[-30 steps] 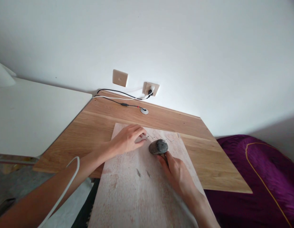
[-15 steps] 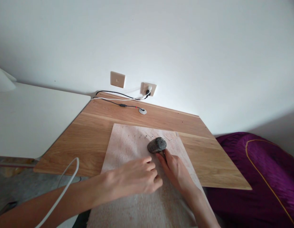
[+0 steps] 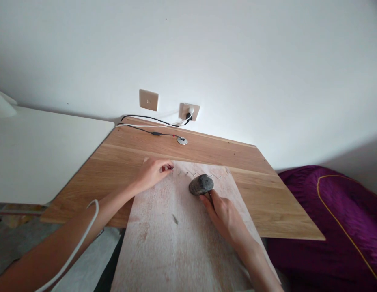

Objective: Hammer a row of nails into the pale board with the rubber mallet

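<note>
A pale plywood board [image 3: 164, 243] lies under both hands, with a row of small nails [image 3: 187, 173] along its far end. My left hand [image 3: 153, 173] is at the board's far left corner, its thumb and fingertips pinched together at the left end of the row. Anything between those fingertips is too small to make out. Wrapped round the handle of a dark rubber mallet [image 3: 201, 185] is my right hand [image 3: 226, 215]. The mallet's head covers part of the nail row from view. A small dark mark [image 3: 175, 219] shows on the board's middle.
The board rests on a wooden desk [image 3: 273, 202] against a white wall. Cables [image 3: 145, 125] run to a wall socket [image 3: 189, 112] behind it. On the left stands a white table [image 3: 48, 150]; a white cord [image 3: 81, 243] crosses my left forearm. Purple fabric [image 3: 300, 202] is at right.
My left hand has moved from the board's middle, beside the mallet, forward and left to the far end. The right hand and the mallet have stayed nearly still.
</note>
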Motion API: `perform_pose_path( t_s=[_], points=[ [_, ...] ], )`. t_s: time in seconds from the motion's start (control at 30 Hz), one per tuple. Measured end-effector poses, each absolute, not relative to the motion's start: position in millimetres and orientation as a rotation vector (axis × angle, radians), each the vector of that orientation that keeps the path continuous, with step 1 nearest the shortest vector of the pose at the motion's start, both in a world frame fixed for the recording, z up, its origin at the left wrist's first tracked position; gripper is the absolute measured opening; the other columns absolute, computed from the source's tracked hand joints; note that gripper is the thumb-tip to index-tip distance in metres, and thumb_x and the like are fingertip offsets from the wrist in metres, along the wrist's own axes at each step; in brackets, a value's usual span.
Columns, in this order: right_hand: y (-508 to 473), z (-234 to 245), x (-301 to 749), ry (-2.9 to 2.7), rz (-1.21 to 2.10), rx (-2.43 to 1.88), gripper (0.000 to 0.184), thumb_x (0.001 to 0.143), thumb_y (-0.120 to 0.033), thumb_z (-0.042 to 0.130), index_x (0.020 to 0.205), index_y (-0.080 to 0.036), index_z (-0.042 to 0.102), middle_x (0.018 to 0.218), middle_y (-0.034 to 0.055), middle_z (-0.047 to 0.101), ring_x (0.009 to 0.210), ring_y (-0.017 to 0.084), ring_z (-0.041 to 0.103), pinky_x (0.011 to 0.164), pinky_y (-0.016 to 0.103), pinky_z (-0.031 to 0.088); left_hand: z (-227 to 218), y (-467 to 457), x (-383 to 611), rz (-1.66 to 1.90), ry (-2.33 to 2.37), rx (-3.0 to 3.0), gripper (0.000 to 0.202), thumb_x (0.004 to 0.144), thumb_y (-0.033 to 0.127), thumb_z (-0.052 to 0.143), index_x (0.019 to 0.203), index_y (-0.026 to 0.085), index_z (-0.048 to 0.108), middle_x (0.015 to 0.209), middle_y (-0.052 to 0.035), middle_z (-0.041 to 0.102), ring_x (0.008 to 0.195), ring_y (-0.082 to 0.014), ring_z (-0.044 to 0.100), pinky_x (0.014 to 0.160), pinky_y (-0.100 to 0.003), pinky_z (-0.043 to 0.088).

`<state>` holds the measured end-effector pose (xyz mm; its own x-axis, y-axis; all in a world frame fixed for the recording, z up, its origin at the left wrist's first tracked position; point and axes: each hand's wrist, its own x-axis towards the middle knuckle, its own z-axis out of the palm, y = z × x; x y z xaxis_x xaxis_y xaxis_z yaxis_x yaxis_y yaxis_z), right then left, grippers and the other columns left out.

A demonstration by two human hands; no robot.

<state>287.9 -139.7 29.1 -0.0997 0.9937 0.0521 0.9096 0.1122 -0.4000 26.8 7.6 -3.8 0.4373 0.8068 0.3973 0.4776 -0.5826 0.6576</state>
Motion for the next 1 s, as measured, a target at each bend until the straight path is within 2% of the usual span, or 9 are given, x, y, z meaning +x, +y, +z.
perform_pose_path(
  t_s=[0.23,0.43,0.57,0.67,0.83,1.0],
  points=[
    [-139,31,287,-2.066,0.408,-1.903,0.034,0.11,-0.043,0.036,0.103,-0.02,0.06,0.074,0.0082,0.075,0.065,0.025,0.072,0.056,0.03,0.035,1,3,31,0.874,1.056,2.404,0.01,0.088,0.012,0.07,0.087,0.022,0.071,0.078,0.0023,0.072,0.071,-0.0146,0.067,0.068,-0.026,0.045],
    [-139,32,286,-2.073,0.37,-1.879,0.034,0.109,-0.044,0.036,0.1,-0.021,0.059,0.073,0.0077,0.075,0.063,0.024,0.072,0.055,0.029,0.035,1,4,32,0.88,1.031,2.453,0.009,0.092,0.018,0.07,0.084,0.022,0.068,0.074,0.0025,0.068,0.069,-0.0146,0.065,0.07,-0.026,0.045],
    [-138,37,286,-2.089,0.409,-1.876,0.032,0.109,-0.043,0.038,0.097,-0.022,0.059,0.072,0.0065,0.075,0.063,0.024,0.072,0.056,0.03,0.036,-1,6,33,0.878,1.024,2.453,0.011,0.09,0.015,0.072,0.083,0.022,0.068,0.077,0.0017,0.07,0.073,-0.0161,0.068,0.071,-0.027,0.047],
    [-135,43,281,-2.11,0.382,-1.851,0.032,0.109,-0.044,0.04,0.091,-0.023,0.057,0.069,0.005,0.073,0.06,0.023,0.07,0.055,0.03,0.035,-3,6,34,0.854,1.047,2.413,0.011,0.088,0.011,0.073,0.091,0.022,0.07,0.079,0.0013,0.074,0.075,-0.0168,0.07,0.073,-0.027,0.049],
    [-116,65,260,-2.143,0.377,-1.795,0.027,0.109,-0.04,0.043,0.096,-0.023,0.059,0.075,0.007,0.076,0.068,0.026,0.074,0.058,0.03,0.037,-5,6,34,0.877,1.058,2.337,0.032,0.087,0.008,0.071,0.115,0.023,0.068,0.088,0.0007,0.079,0.078,-0.0176,0.073,0.077,-0.029,0.053],
    [-93,82,236,-2.21,0.243,-1.821,0.024,0.11,-0.035,0.045,0.101,-0.02,0.062,0.082,0.0092,0.078,0.072,0.026,0.076,0.058,0.03,0.034,-1,3,33,0.872,1.021,2.314,0.041,0.085,0.005,0.07,0.122,0.023,0.067,0.096,-0.0006,0.078,0.083,-0.0186,0.072,0.076,-0.029,0.052]
  ],
)
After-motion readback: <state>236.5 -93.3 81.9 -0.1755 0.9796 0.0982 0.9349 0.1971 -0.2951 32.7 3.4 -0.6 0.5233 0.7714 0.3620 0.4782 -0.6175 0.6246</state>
